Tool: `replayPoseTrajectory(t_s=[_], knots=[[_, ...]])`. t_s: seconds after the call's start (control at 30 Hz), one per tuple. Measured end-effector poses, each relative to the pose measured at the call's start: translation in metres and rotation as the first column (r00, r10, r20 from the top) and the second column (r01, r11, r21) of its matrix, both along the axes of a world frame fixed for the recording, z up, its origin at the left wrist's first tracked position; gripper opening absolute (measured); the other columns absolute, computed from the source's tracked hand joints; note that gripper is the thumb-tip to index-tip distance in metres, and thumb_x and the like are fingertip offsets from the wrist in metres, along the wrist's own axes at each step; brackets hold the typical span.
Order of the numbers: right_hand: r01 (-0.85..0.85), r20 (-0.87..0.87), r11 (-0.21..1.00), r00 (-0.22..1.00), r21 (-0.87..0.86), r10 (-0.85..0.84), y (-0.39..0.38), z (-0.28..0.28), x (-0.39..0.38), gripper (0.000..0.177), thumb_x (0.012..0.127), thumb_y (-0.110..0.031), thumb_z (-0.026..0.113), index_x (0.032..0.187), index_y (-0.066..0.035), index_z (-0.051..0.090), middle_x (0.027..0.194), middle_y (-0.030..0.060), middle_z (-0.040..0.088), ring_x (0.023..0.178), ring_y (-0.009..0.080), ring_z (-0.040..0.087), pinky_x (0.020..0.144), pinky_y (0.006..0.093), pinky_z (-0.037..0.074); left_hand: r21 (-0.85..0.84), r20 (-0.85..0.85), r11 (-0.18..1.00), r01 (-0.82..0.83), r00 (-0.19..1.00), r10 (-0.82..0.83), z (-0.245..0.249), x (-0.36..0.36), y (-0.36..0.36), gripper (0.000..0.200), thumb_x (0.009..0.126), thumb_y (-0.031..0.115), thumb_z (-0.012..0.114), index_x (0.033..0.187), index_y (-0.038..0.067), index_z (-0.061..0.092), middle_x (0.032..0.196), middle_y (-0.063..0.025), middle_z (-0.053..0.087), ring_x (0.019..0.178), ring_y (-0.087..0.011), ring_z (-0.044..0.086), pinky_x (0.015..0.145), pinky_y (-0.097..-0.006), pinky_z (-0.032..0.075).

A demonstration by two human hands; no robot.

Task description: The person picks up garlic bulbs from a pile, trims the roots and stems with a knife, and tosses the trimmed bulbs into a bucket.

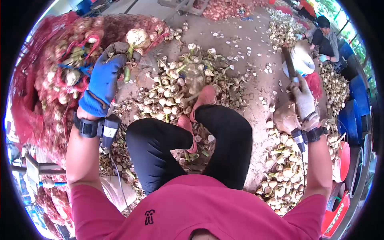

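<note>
My left hand (pixel 107 74), in a blue glove with dirty fingertips, is closed round the green stem of a large pale garlic bulb (pixel 138 38). The bulb points up beside the red net sacks (pixel 56 76). On the right, my right hand (pixel 304 98), in a whitish glove, grips the handle of a knife (pixel 289 62) whose dark, broad blade points up and away, near a white bucket (pixel 303 60). Between my hands, a heap of garlic bulbs with stems (pixel 172 90) lies on the ground around my feet.
Trimmed bulbs (pixel 286 172) are piled at the lower right. Blue barrels (pixel 350 120) and a red tub (pixel 342 162) line the right edge. A co-worker (pixel 326 44) sits at the upper right by more garlic. Reddish bulbs (pixel 224 10) lie at the top.
</note>
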State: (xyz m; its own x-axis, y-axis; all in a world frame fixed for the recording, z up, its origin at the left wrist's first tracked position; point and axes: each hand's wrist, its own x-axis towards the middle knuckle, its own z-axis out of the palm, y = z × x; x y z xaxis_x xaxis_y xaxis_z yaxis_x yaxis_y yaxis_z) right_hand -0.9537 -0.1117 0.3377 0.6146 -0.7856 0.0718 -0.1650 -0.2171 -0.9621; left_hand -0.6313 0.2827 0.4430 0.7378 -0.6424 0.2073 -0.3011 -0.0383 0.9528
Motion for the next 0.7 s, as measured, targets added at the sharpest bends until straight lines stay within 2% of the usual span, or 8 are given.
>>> replayPoseTrajectory(t_s=[0.2,0.27,0.3,0.37,0.4,0.53,0.6,0.7], knots=[[-0.069,0.104,0.997,0.992,0.042,0.065,0.058,0.042,0.006,0.034,0.09,-0.004,0.052,0.124,-0.003,0.05,0.093,0.0007,0.058,0.077,0.008,0.052,0.066,0.0229,0.045,-0.124,-0.039,0.977,0.171,0.983,-0.178,-0.002,-0.046,-0.013,0.022,0.088,0.003,0.05,0.107,0.004,0.059,0.091,-0.0047,0.066,0.079,-0.0134,0.062,0.072,-0.0237,0.048],[-0.275,0.271,0.957,0.932,0.091,0.242,0.078,0.061,0.023,0.03,0.09,-0.009,0.055,0.12,-0.005,0.055,0.09,0.0014,0.058,0.072,0.0099,0.051,0.066,0.0261,0.045,-0.151,0.179,0.941,0.303,0.944,-0.276,-0.015,-0.065,-0.037,0.023,0.085,0.001,0.051,0.106,0.004,0.059,0.092,-0.005,0.066,0.082,-0.0128,0.062,0.075,-0.0241,0.048],[-0.391,0.317,0.92,0.875,0.02,0.365,0.098,0.075,0.03,0.028,0.091,-0.014,0.055,0.119,-0.006,0.056,0.093,0.0022,0.06,0.074,0.0109,0.053,0.067,0.0279,0.046,-0.17,0.131,0.935,0.312,0.947,-0.292,-0.025,-0.075,-0.055,0.023,0.084,0.0,0.052,0.105,0.005,0.06,0.091,-0.0033,0.064,0.082,-0.0109,0.059,0.074,-0.0236,0.046],[-0.367,0.148,0.759,0.845,-0.538,0.513,0.111,0.091,0.05,0.03,0.095,-0.023,0.055,0.12,-0.006,0.056,0.099,0.0038,0.062,0.081,0.0131,0.057,0.07,0.0308,0.048,-0.134,0.111,0.926,0.353,0.934,-0.34,-0.032,-0.1,-0.081,0.022,0.082,-0.001,0.053,0.102,0.006,0.06,0.091,-0.0003,0.061,0.083,-0.0084,0.055,0.074,-0.0237,0.045],[-0.391,0.196,0.793,0.829,-0.467,0.524,0.114,0.085,0.067,0.034,0.095,-0.025,0.055,0.122,-0.004,0.054,0.099,0.0042,0.062,0.08,0.0127,0.057,0.07,0.0298,0.047,-0.07,0.13,0.923,0.377,0.921,-0.367,-0.034,-0.109,-0.09,0.022,0.082,-0.002,0.054,0.102,0.006,0.06,0.091,0.001,0.06,0.084,-0.0077,0.053,0.074,-0.0241,0.044],[-0.503,0.491,0.824,0.804,0.259,0.336,0.097,0.04,0.115,0.041,0.092,-0.029,0.057,0.119,0.002,0.054,0.092,0.0052,0.062,0.071,0.0111,0.052,0.065,0.0286,0.045,-0.082,0.147,0.92,0.383,0.918,-0.369,-0.09,-0.099,-0.146,0.032,0.083,0.001,0.06,0.115,0.005,0.057,0.098,0.0008,0.059,0.094,-0.0117,0.054,0.083,-0.0273,0.045],[-0.307,0.448,0.904,0.881,0.297,0.152,0.081,0.015,0.13,0.039,0.092,-0.029,0.057,0.116,0.003,0.054,0.09,0.0061,0.062,0.071,0.0128,0.053,0.067,0.0304,0.046,-0.24,0.022,0.89,0.388,0.919,-0.394,-0.114,-0.107,-0.172,0.037,0.084,0.004,0.062,0.121,0.005,0.053,0.103,-0.0005,0.059,0.1,-0.0129,0.053,0.089,-0.0278,0.045],[-0.054,0.227,0.978,0.969,-0.202,0.1,0.085,0.008,0.13,0.036,0.092,-0.026,0.058,0.117,-0.001,0.054,0.092,0.0165,0.064,0.084,0.0291,0.063,0.074,0.0367,0.049,-0.297,0.194,0.918,0.261,0.958,-0.21,-0.112,-0.119,-0.2,0.051,0.08,0.002,0.068,0.126,0.005,0.046,0.109,-0.0058,0.059,0.107,-0.0151,0.054,0.094,-0.0302,0.045]])
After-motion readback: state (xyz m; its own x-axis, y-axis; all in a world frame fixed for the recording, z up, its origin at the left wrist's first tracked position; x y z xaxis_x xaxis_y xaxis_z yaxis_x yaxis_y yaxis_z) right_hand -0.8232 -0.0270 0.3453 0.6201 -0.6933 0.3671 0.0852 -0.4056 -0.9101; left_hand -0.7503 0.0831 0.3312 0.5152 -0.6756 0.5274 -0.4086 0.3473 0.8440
